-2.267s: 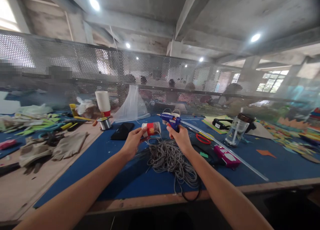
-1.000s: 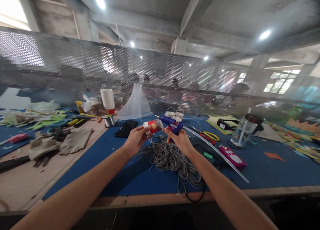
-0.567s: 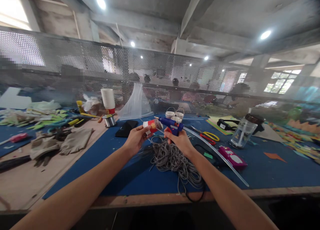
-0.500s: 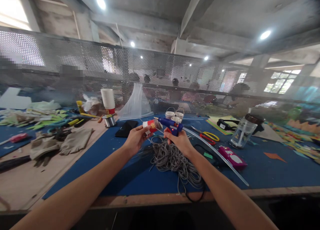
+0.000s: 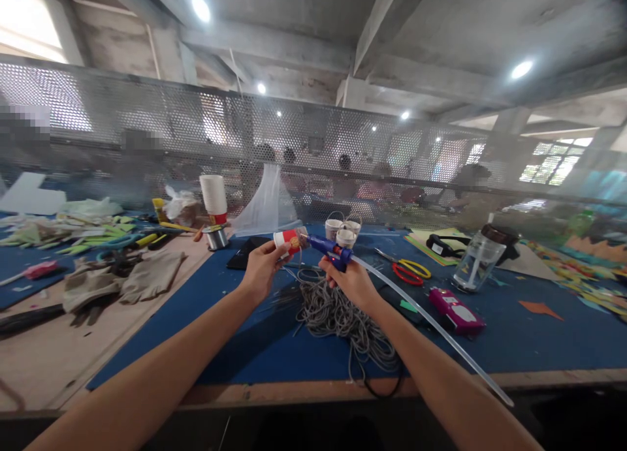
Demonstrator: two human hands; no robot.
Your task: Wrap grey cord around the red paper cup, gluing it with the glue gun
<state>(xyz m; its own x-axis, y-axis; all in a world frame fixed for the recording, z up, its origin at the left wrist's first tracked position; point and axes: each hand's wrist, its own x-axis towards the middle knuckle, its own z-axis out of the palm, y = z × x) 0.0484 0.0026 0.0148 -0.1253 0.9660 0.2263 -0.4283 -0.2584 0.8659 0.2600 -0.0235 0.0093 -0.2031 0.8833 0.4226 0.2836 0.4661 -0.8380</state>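
My left hand (image 5: 260, 270) is closed round a small red and white paper cup (image 5: 287, 239), held on its side above the blue mat. My right hand (image 5: 349, 282) grips a blue hot glue gun (image 5: 329, 247) with its nozzle touching the cup's bottom end. A long clear glue stick (image 5: 431, 323) sticks out of the gun's back toward the lower right. A tangle of grey cord (image 5: 343, 315) lies under both hands.
On the blue mat (image 5: 539, 333) lie red scissors (image 5: 406, 271), a pink box (image 5: 455, 311), a clear jar (image 5: 477, 258), a black phone (image 5: 242, 255) and small white cups (image 5: 343, 230). Gloves (image 5: 132, 278) and a cup stack (image 5: 214, 198) sit left. A perforated metal screen (image 5: 147, 138) runs behind.
The glue gun's nozzle has come in against the cup's end, and cup and gun have tilted so the glue stick's tail points lower right. The view has shifted slightly.
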